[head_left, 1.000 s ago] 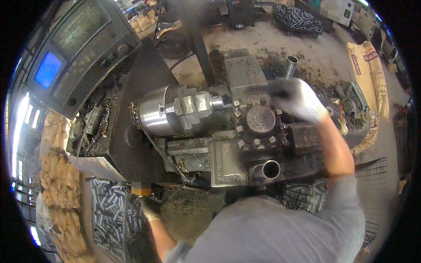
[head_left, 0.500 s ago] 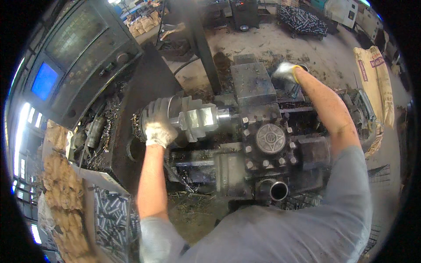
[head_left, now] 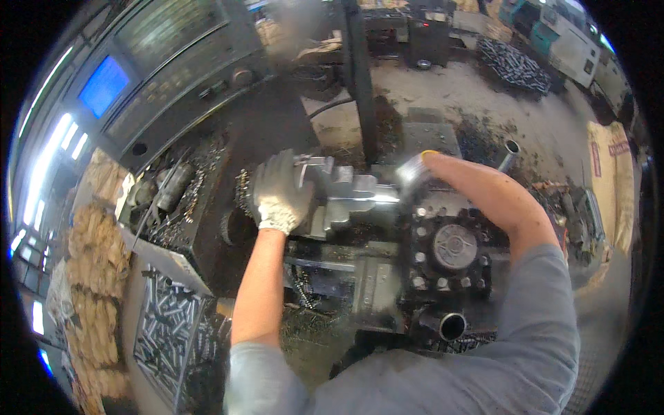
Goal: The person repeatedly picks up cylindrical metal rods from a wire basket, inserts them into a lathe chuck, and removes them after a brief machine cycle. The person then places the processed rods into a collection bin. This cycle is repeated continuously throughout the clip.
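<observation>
My left hand (head_left: 282, 190), in a grey glove with a white cuff, lies over the stepped metal lathe chuck (head_left: 339, 200), fingers stretched across its rim. A shiny round metal piece (head_left: 382, 198) sticks out of the chuck to the right. My right hand (head_left: 413, 173), also gloved and smeared by motion, is near the far right end of that piece, beside the dark tool block. Its fingers do not show clearly, nor whether it touches anything. Below my right forearm is the bolted tool block with a round embossed cap (head_left: 455, 247).
A control panel with a blue screen (head_left: 104, 90) stands at the left. Cut metal tubes fill a bin (head_left: 166, 332) at lower left; a cart of metal parts (head_left: 513, 66) stands far right. An open pipe end (head_left: 453, 326) and an upright tube (head_left: 510, 155) flank the block.
My right hand has moved left, from the back of the tool block toward the chuck's metal piece. My left hand stays on the chuck. The whole view has shifted.
</observation>
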Motion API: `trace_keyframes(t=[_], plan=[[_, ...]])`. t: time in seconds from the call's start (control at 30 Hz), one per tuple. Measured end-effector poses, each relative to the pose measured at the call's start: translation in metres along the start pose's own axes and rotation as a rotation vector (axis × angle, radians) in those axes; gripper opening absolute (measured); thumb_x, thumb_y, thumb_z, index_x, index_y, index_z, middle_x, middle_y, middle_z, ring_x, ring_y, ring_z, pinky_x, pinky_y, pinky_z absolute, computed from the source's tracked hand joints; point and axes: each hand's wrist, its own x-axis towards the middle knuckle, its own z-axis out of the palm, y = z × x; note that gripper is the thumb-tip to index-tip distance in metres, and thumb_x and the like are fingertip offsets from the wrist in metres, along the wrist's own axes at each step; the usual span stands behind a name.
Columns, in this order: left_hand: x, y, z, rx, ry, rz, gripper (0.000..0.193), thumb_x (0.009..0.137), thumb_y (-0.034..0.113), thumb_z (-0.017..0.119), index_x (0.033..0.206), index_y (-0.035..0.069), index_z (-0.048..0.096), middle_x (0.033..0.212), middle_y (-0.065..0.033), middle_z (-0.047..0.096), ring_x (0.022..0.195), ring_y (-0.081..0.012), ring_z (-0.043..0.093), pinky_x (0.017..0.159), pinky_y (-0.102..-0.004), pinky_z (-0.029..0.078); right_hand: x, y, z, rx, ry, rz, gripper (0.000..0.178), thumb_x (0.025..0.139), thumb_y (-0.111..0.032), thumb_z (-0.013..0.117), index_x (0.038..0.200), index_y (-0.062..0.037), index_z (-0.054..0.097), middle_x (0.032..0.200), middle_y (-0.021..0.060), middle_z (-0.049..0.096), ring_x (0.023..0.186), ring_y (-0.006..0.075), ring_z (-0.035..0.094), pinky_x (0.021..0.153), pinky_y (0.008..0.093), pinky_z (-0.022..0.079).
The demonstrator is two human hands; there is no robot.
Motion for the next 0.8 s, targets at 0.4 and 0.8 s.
trace_keyframes(t=[0.4,0.8], plan=[[-0.002,-0.015,-0.012,-0.158,-0.098,-0.07,0.064,0.081,0.035,0.074,0.135,0.004,0.059,0.139,-0.0202,0.061,0.133,-0.0386,0.054,0.119,-0.0555,0.034,-0.129,-0.037,0.014,-0.768,0.52,0.396,0.031,0.069,-0.024,0.077,0.093,-0.0048,0.079,0.093,0.0186,0.078,0.087,0.0343,0.077,0.08,0.0454,0.061],[-0.215,0.11,-0.044,-1.86,-0.231,-0.426,0.068,0.089,0.025,0.082,0.145,0.005,0.049,0.132,-0.0116,0.062,0.12,-0.0286,0.063,0.103,-0.0431,0.053,-0.202,-0.28,0.217,0.275,1.098,0.266,0.081,0.07,-0.037,0.087,0.136,-0.0013,0.055,0.112,0.0271,0.071,0.103,0.0429,0.072,0.089,0.0504,0.059]])
